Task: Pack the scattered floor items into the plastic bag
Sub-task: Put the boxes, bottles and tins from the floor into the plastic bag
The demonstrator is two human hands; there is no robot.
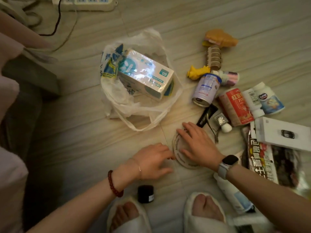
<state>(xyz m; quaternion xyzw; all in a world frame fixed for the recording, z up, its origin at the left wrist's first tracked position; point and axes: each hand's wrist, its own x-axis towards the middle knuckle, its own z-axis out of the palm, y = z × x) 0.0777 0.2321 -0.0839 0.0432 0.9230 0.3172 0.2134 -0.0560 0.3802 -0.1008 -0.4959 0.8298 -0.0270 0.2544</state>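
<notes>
Right hand (196, 145) lay flat, fingers spread, on a round beige card disc (180, 153) at lower centre of frame. Left hand (152, 161) touched the disc's left edge, fingers loosely curled. Translucent white plastic bag (117, 91), centre frame, held a pale green-and-white carton (146, 74).

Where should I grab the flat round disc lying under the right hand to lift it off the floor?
Take the round disc by its rim at the bare left edge, coming in low from the left hand's side. It lies flat on the floor, so there is nothing to pinch from above; the right hand rests flat on top and could probably steady it while fingertips work under the edge.
</notes>
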